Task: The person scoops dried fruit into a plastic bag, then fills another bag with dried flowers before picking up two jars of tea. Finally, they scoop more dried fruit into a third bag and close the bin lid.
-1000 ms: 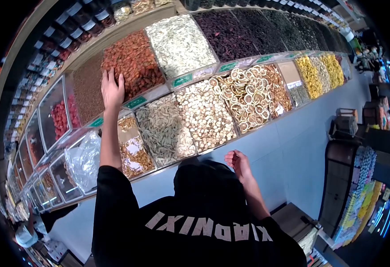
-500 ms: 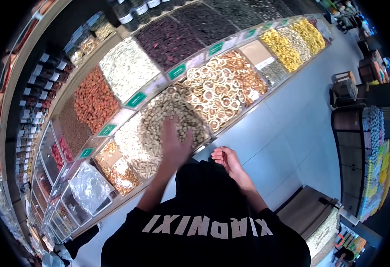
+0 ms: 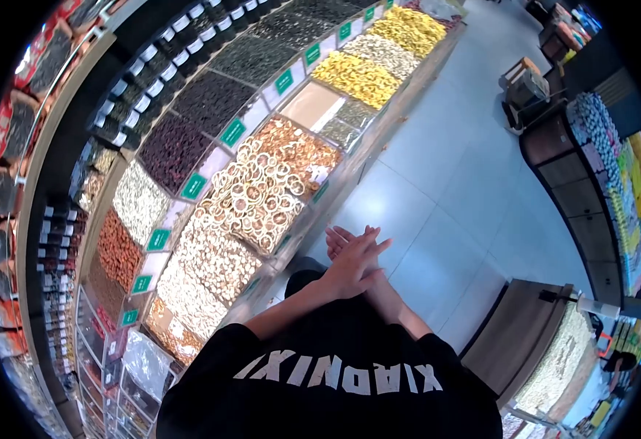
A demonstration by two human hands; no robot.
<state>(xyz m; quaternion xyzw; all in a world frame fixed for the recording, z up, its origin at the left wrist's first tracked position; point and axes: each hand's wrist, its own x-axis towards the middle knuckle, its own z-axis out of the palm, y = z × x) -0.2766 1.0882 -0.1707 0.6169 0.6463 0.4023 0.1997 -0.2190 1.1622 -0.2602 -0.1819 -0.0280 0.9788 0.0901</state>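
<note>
My left hand (image 3: pixel 355 262) lies over my right hand (image 3: pixel 341 240) in front of my black shirt (image 3: pixel 335 402), above the tiled floor. The left fingers are spread and hold nothing. Beneath it, the right hand is partly covered, with its fingers stretched out and nothing seen in them. To the left of both hands is a long display of dried goods. Nearest to them are pale dried rings (image 3: pixel 262 194) and a bin of whitish pieces (image 3: pixel 210 267).
Green labels (image 3: pixel 194 185) run between the bin rows. Dark jars (image 3: pixel 145 80) line the far shelf. A stool (image 3: pixel 526 89) and a cabinet (image 3: pixel 565 183) stand at the right. A brown-lidded bin (image 3: pixel 514 333) is at lower right, with a person (image 3: pixel 619 361) beyond.
My left hand has moved off the bin of pale pieces and come over to my right hand. The view has turned, so the display now runs more steeply.
</note>
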